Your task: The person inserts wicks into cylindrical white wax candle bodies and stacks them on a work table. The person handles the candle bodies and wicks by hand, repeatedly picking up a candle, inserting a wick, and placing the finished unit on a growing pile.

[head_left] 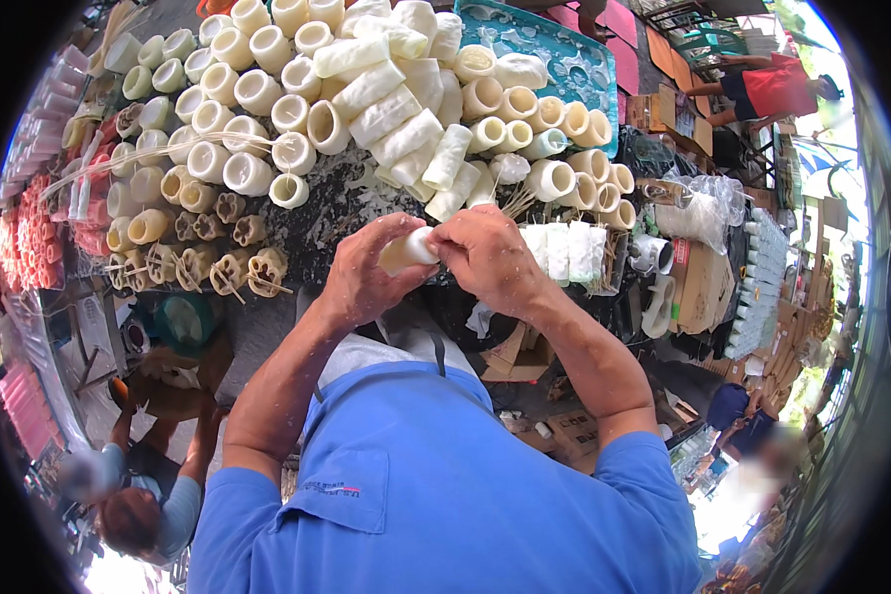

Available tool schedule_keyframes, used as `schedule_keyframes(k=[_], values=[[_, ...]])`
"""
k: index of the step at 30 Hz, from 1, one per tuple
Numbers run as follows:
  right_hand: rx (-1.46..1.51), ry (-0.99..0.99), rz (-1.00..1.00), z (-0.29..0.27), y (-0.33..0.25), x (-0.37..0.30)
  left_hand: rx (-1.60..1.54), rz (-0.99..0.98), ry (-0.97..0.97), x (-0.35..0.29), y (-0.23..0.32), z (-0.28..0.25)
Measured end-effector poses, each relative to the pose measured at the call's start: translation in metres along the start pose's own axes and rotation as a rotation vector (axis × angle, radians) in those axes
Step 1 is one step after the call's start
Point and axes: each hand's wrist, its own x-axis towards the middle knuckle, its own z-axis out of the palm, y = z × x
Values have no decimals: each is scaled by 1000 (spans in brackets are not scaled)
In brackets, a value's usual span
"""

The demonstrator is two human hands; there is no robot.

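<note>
My left hand wraps round a short cream-white wax cylinder, which lies tilted in front of my chest. At its right end my right hand has its fingertips pinched together against the white rim. Whether those fingertips also hold something small, such as a wick, cannot be made out. Just beyond my hands, solid-looking white wax cylinders are piled on the dark, wax-spattered table. A row of white cylinders lies right of my right hand.
Hollow wax cups crowd the table's left side, several with sticks across them. More hollow cups stand right, before a turquoise tray. Cardboard boxes stand at right. People are at lower left, upper right and lower right.
</note>
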Motion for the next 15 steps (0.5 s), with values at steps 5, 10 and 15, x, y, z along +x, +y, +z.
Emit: schedule_keyframes(k=[5, 10, 15], values=[[71, 18, 111, -4, -2, -5, 11, 12, -16, -3, -1, -1], [-27, 32, -20, -4, -8, -8, -18, 103, -7, 0, -3, 4], [-63, -47, -9, -1, -13, -11, -1, 104, -23, -2, 6, 4]])
